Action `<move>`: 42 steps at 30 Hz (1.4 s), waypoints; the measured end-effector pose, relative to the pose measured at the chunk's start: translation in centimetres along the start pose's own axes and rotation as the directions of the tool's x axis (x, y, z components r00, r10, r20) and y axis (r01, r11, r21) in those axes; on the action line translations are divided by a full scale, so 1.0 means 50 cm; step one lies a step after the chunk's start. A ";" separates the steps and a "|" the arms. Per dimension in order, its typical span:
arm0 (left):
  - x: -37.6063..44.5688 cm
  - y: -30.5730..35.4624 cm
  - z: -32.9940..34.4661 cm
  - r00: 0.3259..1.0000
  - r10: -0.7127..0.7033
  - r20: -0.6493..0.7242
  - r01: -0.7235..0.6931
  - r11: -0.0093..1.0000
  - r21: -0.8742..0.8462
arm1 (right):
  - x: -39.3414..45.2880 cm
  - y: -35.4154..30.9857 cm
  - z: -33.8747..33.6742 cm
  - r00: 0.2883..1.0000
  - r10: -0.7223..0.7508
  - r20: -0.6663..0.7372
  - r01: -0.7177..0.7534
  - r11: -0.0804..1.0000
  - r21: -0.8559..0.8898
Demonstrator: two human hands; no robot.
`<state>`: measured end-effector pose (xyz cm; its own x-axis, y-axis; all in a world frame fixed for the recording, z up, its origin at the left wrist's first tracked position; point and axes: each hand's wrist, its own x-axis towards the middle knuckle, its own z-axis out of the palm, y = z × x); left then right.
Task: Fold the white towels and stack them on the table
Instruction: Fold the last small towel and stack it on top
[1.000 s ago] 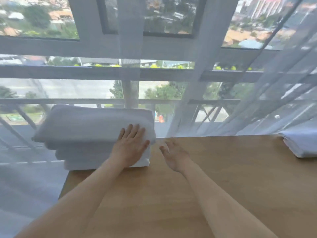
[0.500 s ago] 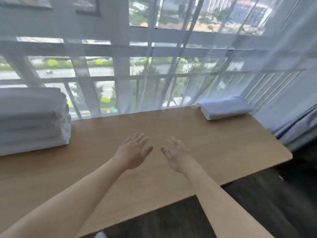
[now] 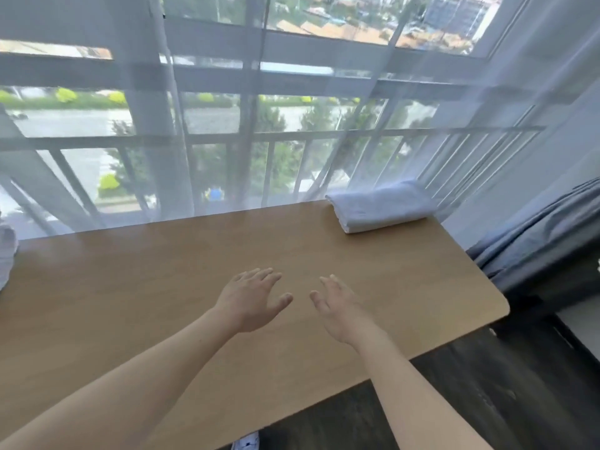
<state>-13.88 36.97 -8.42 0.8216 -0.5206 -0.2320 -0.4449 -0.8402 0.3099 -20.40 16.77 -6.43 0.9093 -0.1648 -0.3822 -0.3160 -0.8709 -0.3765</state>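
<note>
Over the middle of the tan, rounded-corner wooden table (image 3: 136,287), both hands are hovering side by side with nothing in them: the left hand (image 3: 251,302) is spreading palm-down with loose fingers, and the right hand (image 3: 341,308) is opening beside it, thumb inward, fingers relaxed. A second ago the left palm was pressing on the tall stack of folded white towels; now the view is swinging rightward, so only a sliver of that white folded stack (image 3: 7,254) is showing at nine o'clock, at the table's left edge. One small folded white towel (image 3: 381,207) is lying at about two o'clock, near the far right corner, against the sheer white curtain (image 3: 324,125) and well apart from both hands. The stacking step is looking finished, and the hands are probably heading for that remaining towel next.
</note>
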 end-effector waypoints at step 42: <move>0.884 0.441 0.160 0.942 -0.155 -0.297 0.169 0.985 0.023 | 0.815 0.702 -0.363 0.867 -0.497 -0.030 0.465 0.830 -0.309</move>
<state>9.78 -5.78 -19.21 0.9489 -0.3154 0.0076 -0.3076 -0.9196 0.2445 10.49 -28.92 -19.92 0.9537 0.2761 -0.1188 0.2443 -0.9422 -0.2292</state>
